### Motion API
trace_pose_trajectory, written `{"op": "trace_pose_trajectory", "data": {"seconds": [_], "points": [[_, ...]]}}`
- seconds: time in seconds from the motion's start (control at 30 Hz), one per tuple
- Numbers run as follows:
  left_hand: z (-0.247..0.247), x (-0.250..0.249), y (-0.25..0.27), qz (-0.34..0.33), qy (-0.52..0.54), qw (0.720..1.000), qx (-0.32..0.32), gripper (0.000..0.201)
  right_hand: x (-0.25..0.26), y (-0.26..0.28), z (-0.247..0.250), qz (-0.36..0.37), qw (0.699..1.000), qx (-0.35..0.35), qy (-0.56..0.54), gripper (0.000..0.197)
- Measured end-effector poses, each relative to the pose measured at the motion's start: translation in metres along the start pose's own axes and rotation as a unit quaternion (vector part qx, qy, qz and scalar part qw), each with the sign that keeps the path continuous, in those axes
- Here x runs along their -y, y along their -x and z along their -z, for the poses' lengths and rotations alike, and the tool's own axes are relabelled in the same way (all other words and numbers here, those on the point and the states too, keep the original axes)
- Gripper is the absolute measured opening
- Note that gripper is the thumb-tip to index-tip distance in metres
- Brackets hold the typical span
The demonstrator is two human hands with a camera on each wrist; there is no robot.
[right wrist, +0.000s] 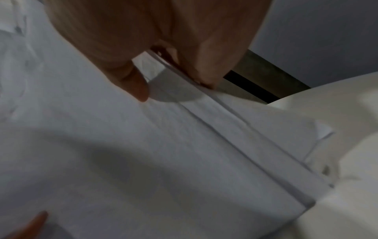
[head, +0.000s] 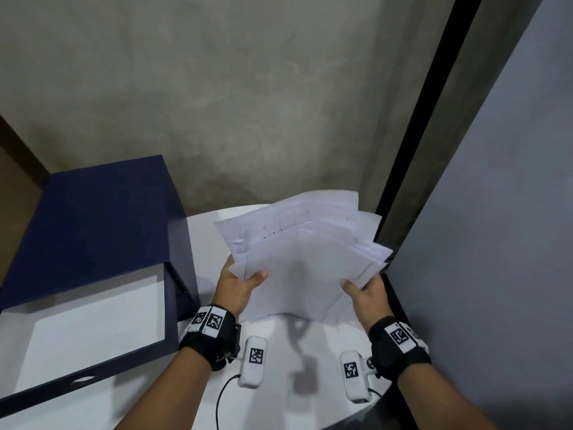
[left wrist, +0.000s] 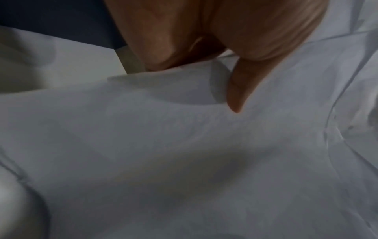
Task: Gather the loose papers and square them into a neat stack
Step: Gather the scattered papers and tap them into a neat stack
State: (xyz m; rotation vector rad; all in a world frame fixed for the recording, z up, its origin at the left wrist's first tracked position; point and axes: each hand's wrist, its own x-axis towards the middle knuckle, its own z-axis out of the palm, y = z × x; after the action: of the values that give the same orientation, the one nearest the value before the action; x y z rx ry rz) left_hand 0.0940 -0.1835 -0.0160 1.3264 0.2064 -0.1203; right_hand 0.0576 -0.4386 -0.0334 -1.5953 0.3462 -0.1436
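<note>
A fanned bundle of white papers (head: 304, 262) is held tilted above the white round table (head: 210, 240), its far corners splayed and uneven. My left hand (head: 238, 282) grips the bundle's left edge, thumb on top and fingers underneath. My right hand (head: 361, 293) grips the right edge the same way. In the left wrist view the left hand (left wrist: 225, 67) has its thumb lying across the top sheet of the papers (left wrist: 184, 161). In the right wrist view the right hand (right wrist: 169, 72) pinches the offset edges of the papers (right wrist: 184, 153).
An open dark blue box (head: 93, 243) with a white lining stands on the left, close to my left wrist. A grey concrete wall rises behind the table. A grey panel (head: 496, 243) and a black post (head: 412, 150) stand close on the right.
</note>
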Motion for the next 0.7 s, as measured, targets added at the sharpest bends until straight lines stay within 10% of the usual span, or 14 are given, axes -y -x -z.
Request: {"op": "trace_pose_trajectory", "data": {"seconds": [0.13, 0.7], "points": [[0.003, -0.003, 0.002, 0.000, 0.033, 0.999, 0.023, 0.080, 0.005, 0.010, 0.001, 0.024, 0.997, 0.036, -0.060, 0.072], [-0.001, -0.014, -0.002, -0.038, -0.011, 0.998, 0.055, 0.071, 0.015, 0.003, -0.008, 0.055, 0.997, 0.044, -0.038, 0.073]]}}
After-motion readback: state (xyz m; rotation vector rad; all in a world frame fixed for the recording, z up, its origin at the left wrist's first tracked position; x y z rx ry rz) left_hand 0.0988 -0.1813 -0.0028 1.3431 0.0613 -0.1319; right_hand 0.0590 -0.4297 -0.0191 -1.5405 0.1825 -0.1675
